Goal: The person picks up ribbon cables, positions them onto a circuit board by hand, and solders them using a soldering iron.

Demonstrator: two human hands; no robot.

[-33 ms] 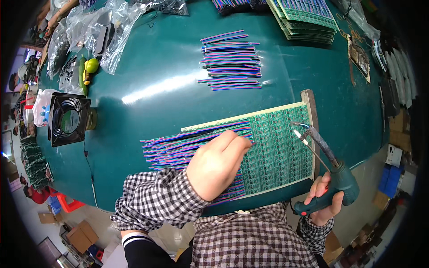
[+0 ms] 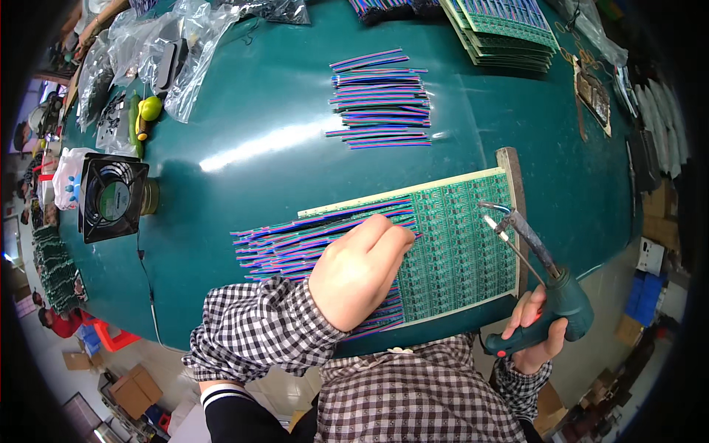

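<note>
My left hand is closed in a pinch over the middle of a green circuit board panel, its fingertips at the end of a multicoloured ribbon cable that the hand mostly hides. Rows of such ribbon cables lie side by side along the panel's left part and stick out past its left edge. In my right hand is a green pistol-grip soldering gun, with fingers wrapped round its handle. Its metal tip and a thin feed tube point left, above the right part of the panel.
A wooden strip borders the panel's right side. Loose ribbon cables are piled beyond it. A black fan stands at left, near plastic bags and a cucumber. Stacked panels sit at the far right.
</note>
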